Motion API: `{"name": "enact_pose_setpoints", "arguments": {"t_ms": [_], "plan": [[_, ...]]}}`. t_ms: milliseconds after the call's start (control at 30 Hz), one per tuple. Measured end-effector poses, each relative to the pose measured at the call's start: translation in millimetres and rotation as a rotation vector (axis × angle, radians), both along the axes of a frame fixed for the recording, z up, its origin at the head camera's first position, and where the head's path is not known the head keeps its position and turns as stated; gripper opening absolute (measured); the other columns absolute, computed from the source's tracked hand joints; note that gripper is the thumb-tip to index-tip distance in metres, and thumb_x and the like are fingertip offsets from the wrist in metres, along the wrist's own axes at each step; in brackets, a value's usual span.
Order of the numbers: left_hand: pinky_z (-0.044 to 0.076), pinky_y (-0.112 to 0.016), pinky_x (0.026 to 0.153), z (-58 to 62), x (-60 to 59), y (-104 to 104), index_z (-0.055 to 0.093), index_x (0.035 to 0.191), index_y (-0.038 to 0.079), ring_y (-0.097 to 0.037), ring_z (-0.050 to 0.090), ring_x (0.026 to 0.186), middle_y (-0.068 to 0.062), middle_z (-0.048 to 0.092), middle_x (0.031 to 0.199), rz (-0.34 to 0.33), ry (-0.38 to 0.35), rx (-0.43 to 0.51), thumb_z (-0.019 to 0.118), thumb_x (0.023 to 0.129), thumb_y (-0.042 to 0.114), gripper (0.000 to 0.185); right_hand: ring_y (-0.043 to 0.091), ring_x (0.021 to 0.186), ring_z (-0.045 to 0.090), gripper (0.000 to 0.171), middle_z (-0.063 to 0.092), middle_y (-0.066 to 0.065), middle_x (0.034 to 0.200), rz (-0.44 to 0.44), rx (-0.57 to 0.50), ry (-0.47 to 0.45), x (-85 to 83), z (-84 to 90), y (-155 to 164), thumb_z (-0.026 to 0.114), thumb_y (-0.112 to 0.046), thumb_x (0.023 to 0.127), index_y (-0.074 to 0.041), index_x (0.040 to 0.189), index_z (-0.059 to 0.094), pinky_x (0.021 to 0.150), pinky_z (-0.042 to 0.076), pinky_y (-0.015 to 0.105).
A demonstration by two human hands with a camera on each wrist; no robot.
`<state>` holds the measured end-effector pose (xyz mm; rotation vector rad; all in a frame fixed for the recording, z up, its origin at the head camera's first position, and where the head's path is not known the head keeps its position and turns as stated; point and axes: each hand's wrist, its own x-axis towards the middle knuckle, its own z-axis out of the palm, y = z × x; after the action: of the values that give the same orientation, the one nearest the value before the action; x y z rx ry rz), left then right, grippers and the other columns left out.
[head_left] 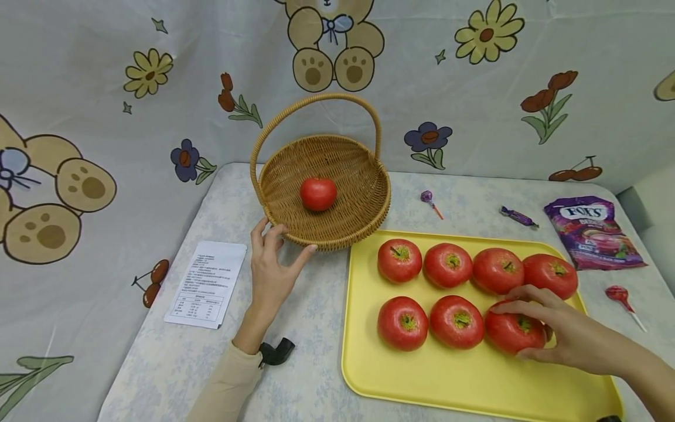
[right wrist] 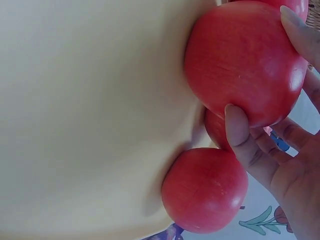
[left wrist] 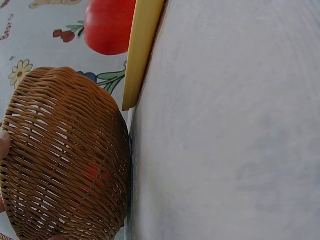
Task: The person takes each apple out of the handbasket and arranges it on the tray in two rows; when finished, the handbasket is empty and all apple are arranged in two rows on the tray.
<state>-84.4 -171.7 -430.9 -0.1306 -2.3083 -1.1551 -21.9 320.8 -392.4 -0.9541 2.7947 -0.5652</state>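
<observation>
My left hand (head_left: 271, 269) holds the near rim of a wicker basket (head_left: 343, 237), its fingers at the left of the rim and the thumb farther right. Inside the basket, which has a tall arched handle, lies one red apple (head_left: 319, 194). On the yellow tray (head_left: 411, 381), several red apples stand in two rows. My right hand (head_left: 559, 328) grips the rightmost apple (head_left: 514, 331) of the near row, thumb on its near side and fingers over the far side. In the right wrist view, thumb and fingers close round that apple (right wrist: 245, 60).
A purple candy bag (head_left: 593, 234) lies right of the tray, with a red lollipop (head_left: 624, 305) below it. Behind the tray are a purple lollipop (head_left: 431, 202) and a wrapped candy (head_left: 518, 217). A white printed packet (head_left: 208, 284) lies at the left. A patterned cloth (head_left: 401, 70) hangs behind.
</observation>
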Motion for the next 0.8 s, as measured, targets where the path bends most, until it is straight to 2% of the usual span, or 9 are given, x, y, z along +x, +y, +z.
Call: {"name": "enact_pose_setpoints", "arguments": {"t_ms": [300,433,567,667,800], "plan": [[0.058,-0.046,0.09,1.4,0.7,0,0.056,0.119,0.002,-0.037,0.049,0.129,-0.021,0.035,0.147,0.001,0.001,-0.002,0.086,0.076,0.034,0.062,-0.009,0.111,0.034,0.068,0.049,-0.007,0.122,-0.008,0.022,-0.041,-0.9,4.0,-2,0.089,-0.042,0.064,-0.037,0.125,0.059,0.071,0.055,0.018],[0.057,-0.046,0.091,0.7,0.5,0,0.056,0.119,0.003,-0.036,0.05,0.128,-0.021,0.034,0.148,0.0,0.0,0.001,0.086,0.076,0.034,0.061,0.006,0.108,0.045,0.07,0.053,-0.003,0.123,-0.038,0.071,-0.047,-1.8,12.7,-4,0.087,-0.046,0.065,-0.034,0.128,0.059,0.066,0.057,0.021],[0.057,-0.046,0.091,0.2,0.8,1,0.056,0.119,0.004,-0.036,0.052,0.126,-0.021,0.034,0.148,-0.002,-0.005,0.006,0.085,0.077,0.034,0.06,0.021,0.108,0.05,0.071,0.058,-0.001,0.122,-0.074,0.091,0.004,-5.9,30.3,-8,0.088,-0.045,0.064,-0.03,0.128,0.061,0.066,0.061,0.033],[0.057,-0.045,0.092,1.3,1.3,1,0.056,0.119,0.004,-0.035,0.053,0.125,-0.02,0.034,0.148,0.001,-0.01,0.009,0.085,0.076,0.034,0.06,0.011,0.115,0.047,0.072,0.056,-0.003,0.124,-0.054,0.052,0.066,-14.4,45.5,-17,0.091,-0.037,0.063,-0.029,0.128,0.061,0.067,0.061,0.032],[0.057,-0.045,0.091,2.6,1.1,1,0.056,0.118,0.003,-0.036,0.052,0.126,-0.021,0.034,0.148,0.001,-0.006,0.002,0.086,0.076,0.035,0.061,0.009,0.121,0.044,0.073,0.054,-0.002,0.128,0.016,0.011,0.119,-31.3,64.3,-35,0.092,-0.032,0.064,-0.032,0.129,0.059,0.071,0.062,0.033]]}}
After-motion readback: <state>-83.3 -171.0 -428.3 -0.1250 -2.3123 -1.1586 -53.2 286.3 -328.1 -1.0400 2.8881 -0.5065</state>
